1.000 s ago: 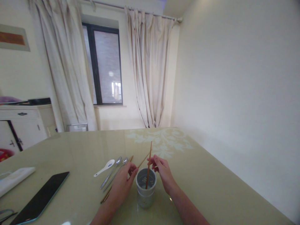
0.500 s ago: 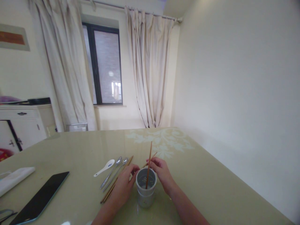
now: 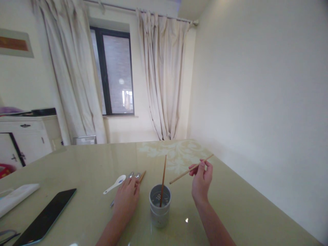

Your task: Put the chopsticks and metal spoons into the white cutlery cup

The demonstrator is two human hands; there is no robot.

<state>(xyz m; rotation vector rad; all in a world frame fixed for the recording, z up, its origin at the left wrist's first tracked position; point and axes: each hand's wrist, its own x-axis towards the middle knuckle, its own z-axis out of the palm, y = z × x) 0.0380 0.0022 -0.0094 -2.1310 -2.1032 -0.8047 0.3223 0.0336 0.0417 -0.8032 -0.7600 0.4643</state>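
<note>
My right hand point(image 3: 203, 179) is pinched around a wooden chopstick point(image 3: 182, 176), holding it aslant in the air to the right of a grey utensil holder point(image 3: 160, 216). Another, darker chopstick point(image 3: 163, 177) stands in that holder, which has small holes in its bottom. My left hand point(image 3: 126, 194) lies palm down over the utensils left of the holder, its fingers extended and touching them. From under it show the tips of wooden chopsticks point(image 3: 143, 175) and the bowls of two metal spoons point(image 3: 137, 175). Beside them lies a white spoon point(image 3: 115, 185) with a blue mark.
A dark-screened phone or tablet point(image 3: 46, 217) and a white flat object point(image 3: 17, 198) lie at the left of the glossy table point(image 3: 87, 164). A wall point(image 3: 256, 102) runs along the table's right side. Curtains point(image 3: 164, 75) and a window point(image 3: 118, 71) are beyond the far edge.
My right hand has moved right, away from the holder, bringing the light chopstick with it. My left hand has left the holder's side and moved left onto the laid-out utensils.
</note>
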